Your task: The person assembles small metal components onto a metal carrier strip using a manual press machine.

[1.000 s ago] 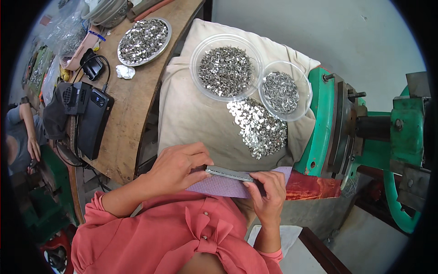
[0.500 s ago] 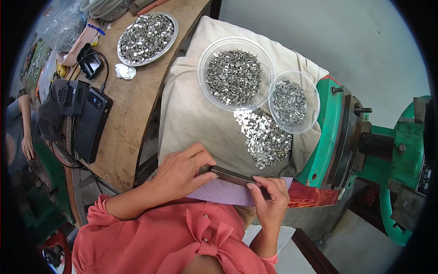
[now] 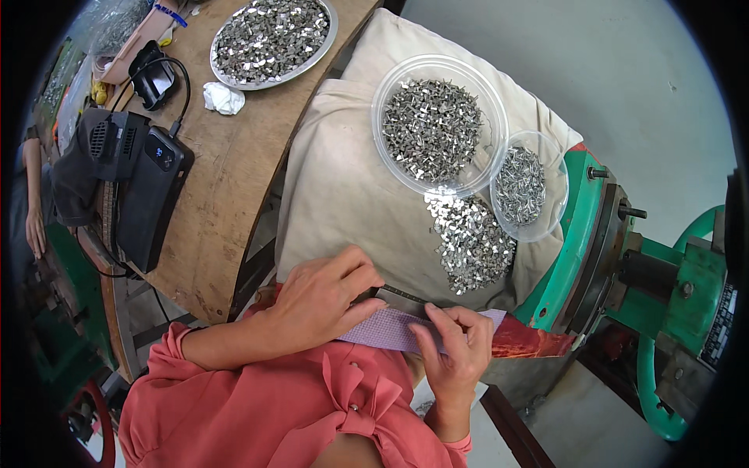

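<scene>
showing at the far left: a co-worker's hand (image 3: 35, 234), well apart from the two working ones, beside dark green machinery (image 3: 74, 304). next, on the wooden table (image 3: 222, 187): a black power bank (image 3: 160, 199) with a lit display and a cable, a crumpled white tissue (image 3: 224, 98), and a round plate (image 3: 332, 35) heaped with small metal pieces. left hand (image 3: 324, 300): thumb and fingers pinching the left end of a narrow metal bar (image 3: 404, 299). bar lies between the two hands, slanting slightly down to the right, along the near edge of a beige cloth (image 3: 335, 203) and just beyond a lilac textured cloth (image 3: 382, 331). above it, a large clear plastic tub (image 3: 380, 117) of metal bits, with a loose pile of shiny flat pieces (image 3: 476, 249) below. right hand (image 3: 456, 347): thumb and forefinger parted, not pinching; forefinger tip at the bar's right end, contact cannot be told. further right, a smaller clear tub (image 3: 563, 187) of slender bits, then a green machine (image 3: 573, 234). step in hand, as judged: handling the bar, left side carrying the hold. next move would call for a steady left pinch and the right thumb brought against the bar.
</scene>
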A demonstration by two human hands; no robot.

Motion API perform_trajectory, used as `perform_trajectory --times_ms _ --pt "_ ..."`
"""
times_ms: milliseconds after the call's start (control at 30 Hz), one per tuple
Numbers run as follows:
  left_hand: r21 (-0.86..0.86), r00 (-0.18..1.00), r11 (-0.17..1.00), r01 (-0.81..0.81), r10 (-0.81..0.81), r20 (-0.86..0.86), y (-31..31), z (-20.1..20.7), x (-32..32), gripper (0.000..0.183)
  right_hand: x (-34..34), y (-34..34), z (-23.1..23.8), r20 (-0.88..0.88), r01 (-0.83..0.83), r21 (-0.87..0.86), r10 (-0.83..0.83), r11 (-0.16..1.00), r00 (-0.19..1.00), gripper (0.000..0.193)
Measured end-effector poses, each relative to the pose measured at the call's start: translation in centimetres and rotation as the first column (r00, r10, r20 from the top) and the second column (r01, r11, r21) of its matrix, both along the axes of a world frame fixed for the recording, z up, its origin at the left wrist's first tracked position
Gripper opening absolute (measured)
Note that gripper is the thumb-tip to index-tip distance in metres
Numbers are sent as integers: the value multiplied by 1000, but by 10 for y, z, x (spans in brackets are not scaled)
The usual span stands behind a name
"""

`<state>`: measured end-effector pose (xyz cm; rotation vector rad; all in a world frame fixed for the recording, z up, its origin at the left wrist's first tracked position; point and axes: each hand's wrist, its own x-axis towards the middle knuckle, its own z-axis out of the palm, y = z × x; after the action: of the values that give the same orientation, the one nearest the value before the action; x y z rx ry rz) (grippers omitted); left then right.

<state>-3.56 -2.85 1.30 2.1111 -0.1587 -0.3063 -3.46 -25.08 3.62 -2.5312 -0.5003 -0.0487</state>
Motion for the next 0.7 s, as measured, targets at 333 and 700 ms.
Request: perform_trajectory --times_ms 333,700 --pt "-49 994 998 -48 53 100 0 -9 -10 29 8 6 -3 -14 -92 -36 92 995 996 33" --pt "-55 975 997 -51 62 214 -1 -19 -11 29 25 -22 15 -85 100 64 -95 993 992 30"
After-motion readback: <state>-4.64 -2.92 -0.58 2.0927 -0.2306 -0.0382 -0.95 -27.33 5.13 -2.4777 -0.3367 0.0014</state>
